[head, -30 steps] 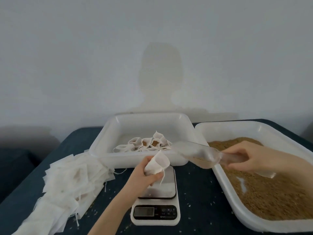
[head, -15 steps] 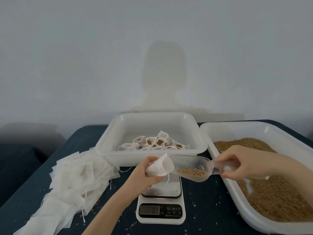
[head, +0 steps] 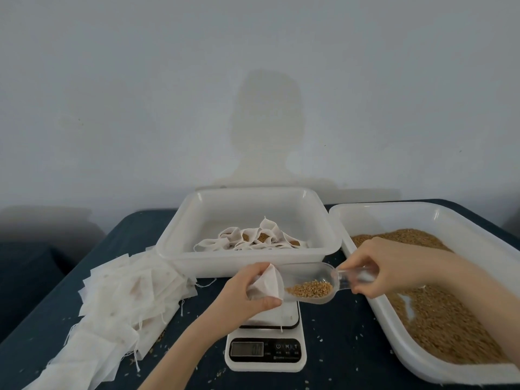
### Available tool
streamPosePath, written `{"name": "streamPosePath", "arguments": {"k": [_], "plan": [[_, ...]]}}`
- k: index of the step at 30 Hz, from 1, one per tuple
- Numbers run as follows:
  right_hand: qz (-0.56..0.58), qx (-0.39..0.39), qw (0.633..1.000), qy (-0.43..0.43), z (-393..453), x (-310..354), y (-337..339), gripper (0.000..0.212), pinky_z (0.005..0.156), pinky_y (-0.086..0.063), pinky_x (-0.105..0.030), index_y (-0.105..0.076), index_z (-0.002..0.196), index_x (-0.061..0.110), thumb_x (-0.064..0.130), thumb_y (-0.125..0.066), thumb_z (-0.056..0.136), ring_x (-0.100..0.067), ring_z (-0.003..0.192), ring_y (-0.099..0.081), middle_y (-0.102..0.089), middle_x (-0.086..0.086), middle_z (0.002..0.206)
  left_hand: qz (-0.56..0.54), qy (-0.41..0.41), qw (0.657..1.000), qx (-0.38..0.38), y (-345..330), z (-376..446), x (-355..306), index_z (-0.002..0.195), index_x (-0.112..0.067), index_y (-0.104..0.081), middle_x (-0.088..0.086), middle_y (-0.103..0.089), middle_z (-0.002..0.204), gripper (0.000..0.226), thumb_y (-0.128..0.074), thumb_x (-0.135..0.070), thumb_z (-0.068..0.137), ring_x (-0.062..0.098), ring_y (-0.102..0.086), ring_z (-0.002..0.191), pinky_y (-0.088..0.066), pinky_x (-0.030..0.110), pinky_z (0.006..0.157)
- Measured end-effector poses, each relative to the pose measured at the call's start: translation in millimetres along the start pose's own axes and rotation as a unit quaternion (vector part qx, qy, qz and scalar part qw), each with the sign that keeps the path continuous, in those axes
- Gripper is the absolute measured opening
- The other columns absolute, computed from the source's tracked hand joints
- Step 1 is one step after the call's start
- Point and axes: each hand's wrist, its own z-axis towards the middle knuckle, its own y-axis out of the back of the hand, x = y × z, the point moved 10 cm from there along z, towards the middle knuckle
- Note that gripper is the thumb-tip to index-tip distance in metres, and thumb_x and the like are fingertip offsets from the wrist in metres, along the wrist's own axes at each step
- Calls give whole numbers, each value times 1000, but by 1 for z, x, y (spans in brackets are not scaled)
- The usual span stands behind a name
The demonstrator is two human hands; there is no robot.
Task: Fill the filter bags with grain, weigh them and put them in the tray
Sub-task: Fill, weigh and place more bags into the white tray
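Left hand (head: 247, 291) pinches bag (head: 267, 285) open above scale (head: 266, 350); right hand (head: 385, 268) grips scoop (head: 306, 282), lying sideways, tip at bag's mouth.

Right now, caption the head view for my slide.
Left hand holds a filter bag open over the scale as right hand brings a grain scoop.

Plain-walled home workspace: dark table (head: 135, 237), scale (head: 266, 353).
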Motion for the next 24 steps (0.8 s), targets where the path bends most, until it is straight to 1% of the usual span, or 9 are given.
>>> {"name": "streamPosePath", "arguments": {"k": [3, 6, 8, 10, 13, 16, 19, 21, 24], "plan": [[-8, -1, 1000, -8, 0, 1, 3, 19, 49, -31, -13, -71, 97, 23, 20, -60, 82, -4, 48, -34, -50, 12, 58, 33, 3, 999, -6, -3, 0, -2, 118, -52, -38, -29, -45, 119, 53, -73, -39, 80, -8, -44, 110, -40, 10, 90], [-21, 1, 1000, -20, -1, 3, 6, 20, 51, -34, -16, -71, 95, 23, 18, -59, 80, -5, 51, -36, -54, 5, 63, 75, 17, 996, -33, 1, 0, -3, 137, -38, -37, -20, -40, 126, 69, -73, -43, 78, 4, -38, 120, -35, 27, 106], [-44, -10, 998, -38, -2, 3, 13, 15, 52, -32, -20, -67, 86, 18, 15, -58, 75, -7, 52, -34, -49, 4, 60, 93, 16, 994, -51, 3, 0, -6, 141, -34, -38, -20, -37, 130, 73, -74, -44, 78, 5, -34, 124, -31, 30, 110], [-108, -47, 991, -69, -2, 5, 25, 14, 50, -28, -21, -60, 82, 14, 18, -57, 69, -8, 50, -30, -40, 7, 56, 102, 9, 993, -63, 4, 1, -13, 140, -34, -39, -25, -35, 125, 73, -74, -45, 77, 3, -33, 124, -30, 29, 110], [-277, -121, 948, -99, 0, 24, 48, 23, 50, -32, -20, -64, 88, 20, 21, -55, 67, -9, 53, -40, -51, 5, 61, 92, -13, 992, -91, 6, 3, -26, 131, -41, -43, -40, -30, 111, 65, -76, -45, 74, 0, -33, 118, -30, 23, 102], [-392, -194, 895, -88, 3, 58, 66, 31, 77, -41, -25, -67, 99, 28, 12, -54, 75, -10, 66, -47, -53, 8, 66, 78, -19, 990, -119, 5, 7, -31, 130, -33, -50, -28, -44, 123, 64, -77, -44, 74, 2, -37, 122, -35, 26, 104], [-471, -219, 852, -69, 8, 86, 74, 44, 109, -24, -34, -65, 111, 34, 4, -53, 81, -11, 90, -55, -62, 10, 84, 56, -12, 990, -132, -2, 13, -31, 134, -22, -53, -17, -49, 133, 67, -74, -47, 75, 3, -39, 124, -38, 32, 107], [-513, -234, 823, -67, 10, 101, 78, 47, 118, -7, -39, -64, 114, 28, -1, -51, 80, -17, 108, -53, -64, 4, 94, 19, -15, 991, -130, -8, 15, -34, 118, -23, -62, -20, -55, 125, 53, -72, -51, 74, 3, -44, 120, -41, 33, 104], [-566, -251, 783, -60, 15, 124, 80, 42, 118, 5, -45, -66, 104, 21, -7, -47, 79, -21, 101, -54, -50, 1, 73, -48, -21, 988, -147, -10, 16, -38, 90, -19, -63, -18, -63, 96, 40, -67, -54, 70, 4, -54, 101, -48, 34, 91]]}}
